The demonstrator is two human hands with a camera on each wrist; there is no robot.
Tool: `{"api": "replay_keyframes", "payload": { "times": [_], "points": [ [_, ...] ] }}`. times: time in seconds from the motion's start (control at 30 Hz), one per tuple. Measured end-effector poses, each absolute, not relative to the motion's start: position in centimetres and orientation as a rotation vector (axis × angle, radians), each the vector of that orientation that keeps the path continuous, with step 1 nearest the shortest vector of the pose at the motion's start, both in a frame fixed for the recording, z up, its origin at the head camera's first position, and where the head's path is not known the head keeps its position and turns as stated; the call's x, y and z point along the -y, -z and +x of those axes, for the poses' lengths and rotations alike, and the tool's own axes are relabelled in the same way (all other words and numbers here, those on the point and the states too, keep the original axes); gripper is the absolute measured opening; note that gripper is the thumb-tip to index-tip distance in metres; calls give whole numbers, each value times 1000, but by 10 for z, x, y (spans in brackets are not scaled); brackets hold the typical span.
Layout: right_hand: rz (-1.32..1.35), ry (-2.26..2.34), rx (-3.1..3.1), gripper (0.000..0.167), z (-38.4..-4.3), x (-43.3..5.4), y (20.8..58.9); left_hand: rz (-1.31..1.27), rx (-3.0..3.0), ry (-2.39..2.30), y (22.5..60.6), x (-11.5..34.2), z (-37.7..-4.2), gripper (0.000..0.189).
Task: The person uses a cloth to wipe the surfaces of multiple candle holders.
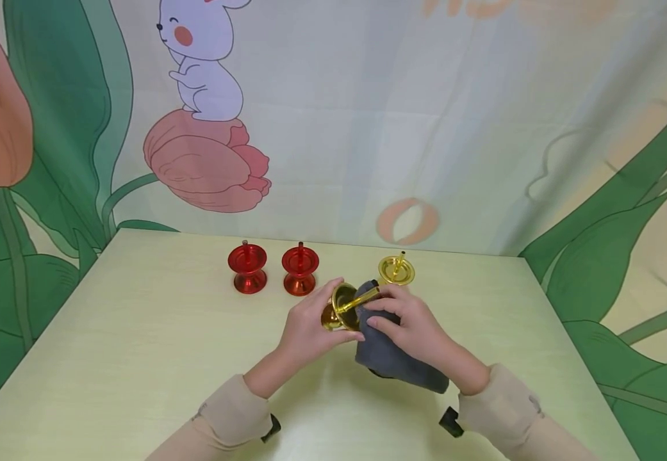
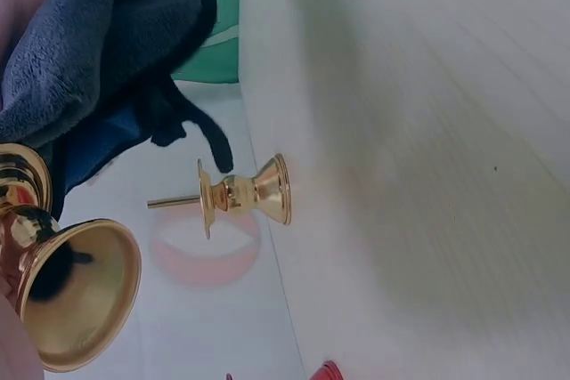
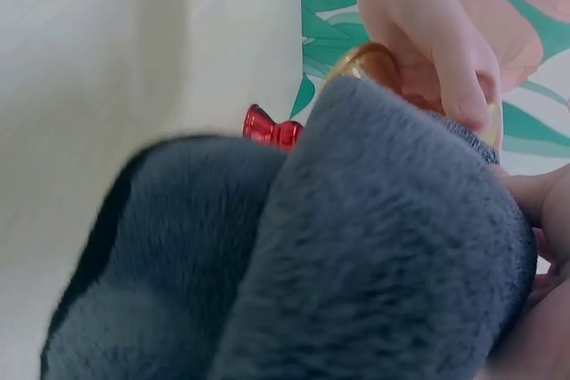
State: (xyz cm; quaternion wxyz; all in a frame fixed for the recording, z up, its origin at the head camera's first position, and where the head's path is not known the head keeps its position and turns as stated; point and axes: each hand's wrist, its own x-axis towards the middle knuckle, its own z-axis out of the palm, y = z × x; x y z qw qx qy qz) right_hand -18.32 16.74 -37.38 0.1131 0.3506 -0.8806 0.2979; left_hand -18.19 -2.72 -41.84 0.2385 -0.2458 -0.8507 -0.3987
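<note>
Near the middle of the table, my left hand (image 1: 305, 325) grips a shiny gold candle holder (image 1: 342, 318), tilted so that its dish and long spike point to the right. My right hand (image 1: 415, 325) pinches a dark grey plush cloth (image 1: 393, 358) against the dish and beside the spike. The cloth hangs down below the right hand. In the left wrist view the hollow base of the held candle holder (image 2: 98, 304) faces the camera. From the right wrist, the cloth (image 3: 383, 220) hides most of the candle holder and some of the right fingers.
A second gold candle holder (image 1: 395, 271) stands upright behind the right hand. Two red candle holders, one (image 1: 249, 280) farther left and one (image 1: 300, 282) closer to the hands, stand upright near the back edge. A printed curtain (image 1: 333, 141) rises behind the pale table (image 1: 154, 358).
</note>
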Motion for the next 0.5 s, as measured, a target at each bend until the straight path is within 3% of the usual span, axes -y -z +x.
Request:
{"api": "replay_keyframes", "payload": {
  "times": [0.27,0.5],
  "points": [
    [1116,-714,2423,17,-178,-159,377,-611,2244,1082,420,25,-182,86],
    [1071,-932,2470,15,-179,-159,379,-608,2135,1107,419,26,-181,88]
  ]
}}
